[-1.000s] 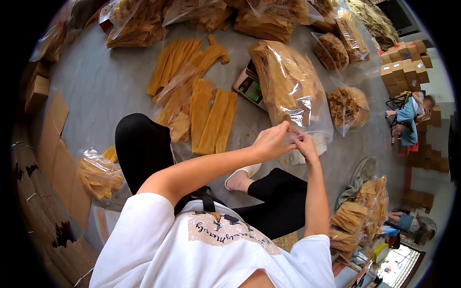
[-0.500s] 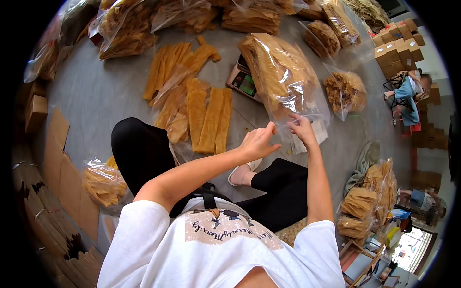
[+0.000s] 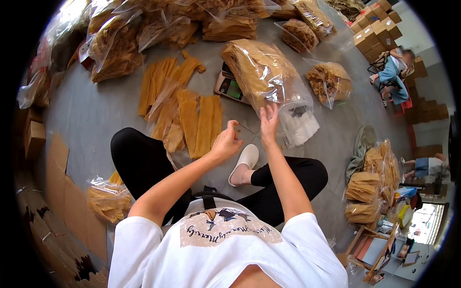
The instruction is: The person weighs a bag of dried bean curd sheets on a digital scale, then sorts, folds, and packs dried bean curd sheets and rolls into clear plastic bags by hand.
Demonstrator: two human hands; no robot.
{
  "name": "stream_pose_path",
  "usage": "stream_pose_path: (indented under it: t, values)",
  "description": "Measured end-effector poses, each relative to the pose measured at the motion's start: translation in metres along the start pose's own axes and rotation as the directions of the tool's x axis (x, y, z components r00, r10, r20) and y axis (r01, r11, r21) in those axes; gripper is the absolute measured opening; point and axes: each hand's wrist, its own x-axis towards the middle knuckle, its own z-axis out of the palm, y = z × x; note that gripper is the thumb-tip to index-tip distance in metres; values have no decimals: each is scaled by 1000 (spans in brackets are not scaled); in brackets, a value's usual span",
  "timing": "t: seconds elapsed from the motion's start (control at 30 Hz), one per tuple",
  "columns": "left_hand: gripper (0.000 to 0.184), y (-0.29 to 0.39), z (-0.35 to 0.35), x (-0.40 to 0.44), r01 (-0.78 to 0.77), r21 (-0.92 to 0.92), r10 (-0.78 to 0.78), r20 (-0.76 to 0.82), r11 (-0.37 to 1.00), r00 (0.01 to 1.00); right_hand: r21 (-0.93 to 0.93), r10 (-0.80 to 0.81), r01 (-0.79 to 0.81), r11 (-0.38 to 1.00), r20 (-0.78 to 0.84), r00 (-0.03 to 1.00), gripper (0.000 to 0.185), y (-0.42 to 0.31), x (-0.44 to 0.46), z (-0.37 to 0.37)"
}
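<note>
A large clear plastic bag full of flat, yellowish-brown dried sheets lies on a small scale with a lit green display. My right hand is at the bag's near end, fingers stretched out; whether the fingertips touch the plastic I cannot tell. To the left, my left hand hangs over the floor with loosely bent fingers, thumb apart, holding nothing. White plastic bags lie flat beside the big bag's near end. Loose brown strips lie left of my left hand, partly on clear plastic.
More filled bags line the far side. A smaller bag of curled pieces sits to the right. Cardboard lies at left. A seated person and stacked cartons are at far right.
Both hands have come away from the bag's mouth, which they were pinching. My left hand has moved left and nearer me; my right has shifted left with fingers straightened. The view has shifted slightly.
</note>
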Motion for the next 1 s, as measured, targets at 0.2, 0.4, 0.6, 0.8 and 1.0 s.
stream_pose_path:
  t: [0.2,0.4,0.6,0.8,1.0]
  values:
    - [81,-7,-72,3,6,-63,-17,-168,998,986,-63,-207,201,978,-111,972,21,-76,114,-11]
    - [101,7,-125,12,-140,-220,59,-339,965,939,-36,-606,611,790,101,789,16,-264,144,-10]
    - [143,7,-72,-13,-370,0,369,-50,929,928,77,-482,484,872,311,819,18,-318,57,-8]
    - [132,3,-53,-87,-242,-328,230,-77,913,970,126,-462,458,880,456,761,20,-330,-66,-41]
    - [104,16,-69,-133,-362,-192,317,-231,912,920,405,-720,637,656,589,367,39,-353,-119,-53]
